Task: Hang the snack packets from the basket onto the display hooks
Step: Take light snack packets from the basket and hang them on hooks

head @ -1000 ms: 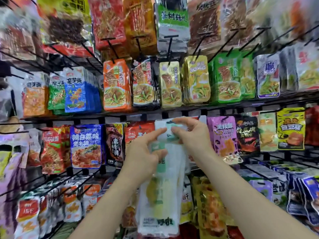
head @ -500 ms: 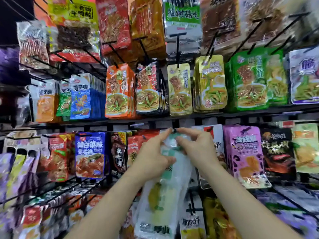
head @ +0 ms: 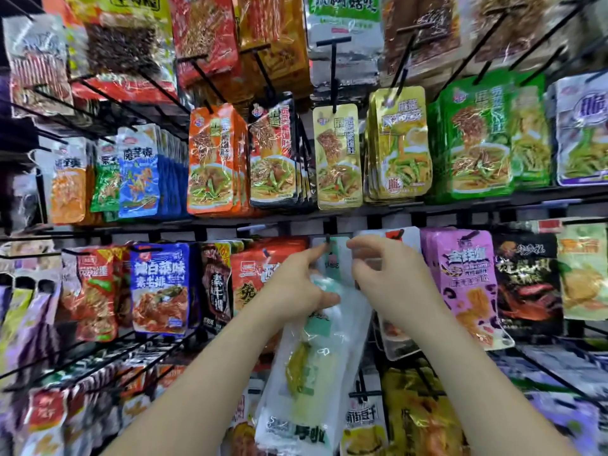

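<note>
1. The left hand (head: pixel 296 284) grips the white packets (head: pixel 316 373) near their top, and its forefinger reaches up to a black hook (head: pixel 328 239).
2. The right hand (head: pixel 385 281) pinches their top edge, close beside the left.
3. The packets are at the middle of the display rack (head: pixel 460 204), and the hands cover part of their top.
4. Blur hides whether the hook passes through their hole.

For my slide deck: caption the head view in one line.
Left hand and right hand hold a long white-and-green plastic snack packet at a black wire hook.
</note>
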The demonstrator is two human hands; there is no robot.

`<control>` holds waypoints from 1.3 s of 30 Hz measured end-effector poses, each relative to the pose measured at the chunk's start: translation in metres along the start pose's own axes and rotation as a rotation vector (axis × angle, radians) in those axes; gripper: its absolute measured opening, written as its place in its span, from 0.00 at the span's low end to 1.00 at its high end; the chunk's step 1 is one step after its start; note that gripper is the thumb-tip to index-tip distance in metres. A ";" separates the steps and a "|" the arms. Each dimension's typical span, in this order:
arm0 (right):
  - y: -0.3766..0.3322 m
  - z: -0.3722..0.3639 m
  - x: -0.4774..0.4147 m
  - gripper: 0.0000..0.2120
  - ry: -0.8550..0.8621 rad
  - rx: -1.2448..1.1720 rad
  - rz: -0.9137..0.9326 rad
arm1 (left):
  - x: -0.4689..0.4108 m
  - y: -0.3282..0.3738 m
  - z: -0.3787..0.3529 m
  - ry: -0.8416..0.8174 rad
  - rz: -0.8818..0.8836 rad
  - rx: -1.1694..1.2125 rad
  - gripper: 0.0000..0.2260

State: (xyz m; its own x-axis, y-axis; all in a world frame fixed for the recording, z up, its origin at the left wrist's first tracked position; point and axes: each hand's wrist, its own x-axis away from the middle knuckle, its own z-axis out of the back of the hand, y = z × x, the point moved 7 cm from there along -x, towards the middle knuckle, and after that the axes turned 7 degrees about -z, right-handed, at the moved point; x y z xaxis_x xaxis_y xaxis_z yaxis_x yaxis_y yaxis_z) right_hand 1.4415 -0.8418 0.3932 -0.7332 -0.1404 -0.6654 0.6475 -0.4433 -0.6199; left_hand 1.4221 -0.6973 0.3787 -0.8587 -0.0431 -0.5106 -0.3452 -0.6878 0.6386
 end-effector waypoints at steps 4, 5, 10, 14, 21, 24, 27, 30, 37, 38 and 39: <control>-0.013 0.009 0.004 0.12 0.078 -0.135 0.090 | -0.004 0.000 -0.002 -0.010 -0.004 -0.027 0.40; -0.010 0.000 -0.002 0.14 -0.008 -0.207 0.055 | -0.004 0.000 -0.001 -0.005 -0.004 -0.030 0.40; 0.003 -0.031 -0.020 0.23 -0.213 -0.213 0.004 | 0.015 -0.002 0.011 0.069 -0.036 0.107 0.35; 0.007 -0.053 -0.028 0.28 -0.361 -0.383 -0.127 | 0.032 -0.001 0.023 0.193 -0.107 0.055 0.26; 0.010 -0.065 -0.029 0.21 -0.414 -0.599 -0.358 | 0.058 0.001 0.034 0.320 -0.151 0.096 0.13; 0.009 -0.046 0.002 0.15 -0.455 -0.560 -0.387 | 0.066 0.000 0.043 0.388 -0.163 0.098 0.12; 0.006 -0.032 0.040 0.16 -0.559 -0.493 -0.255 | 0.076 -0.001 0.049 0.446 -0.181 0.137 0.11; 0.007 -0.032 0.063 0.12 -0.548 -0.447 -0.149 | 0.086 0.004 0.047 0.474 -0.228 0.101 0.14; 0.014 -0.029 0.073 0.16 -0.479 -0.650 -0.270 | 0.106 -0.004 0.058 0.629 -0.250 0.151 0.13; 0.014 -0.028 0.073 0.14 -0.437 -0.722 -0.300 | 0.109 -0.006 0.065 0.658 -0.247 0.149 0.13; 0.016 -0.026 0.072 0.12 -0.381 -0.798 -0.335 | 0.111 -0.009 0.073 0.679 -0.245 0.151 0.13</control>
State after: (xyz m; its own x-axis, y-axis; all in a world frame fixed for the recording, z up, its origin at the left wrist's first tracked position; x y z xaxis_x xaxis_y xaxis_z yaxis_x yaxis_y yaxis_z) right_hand 1.4045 -0.8361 0.3252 -0.8342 -0.4575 -0.3079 0.2386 0.2039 -0.9495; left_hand 1.3024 -0.6435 0.3586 -0.3434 -0.3738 -0.8616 -0.5874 -0.6303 0.5076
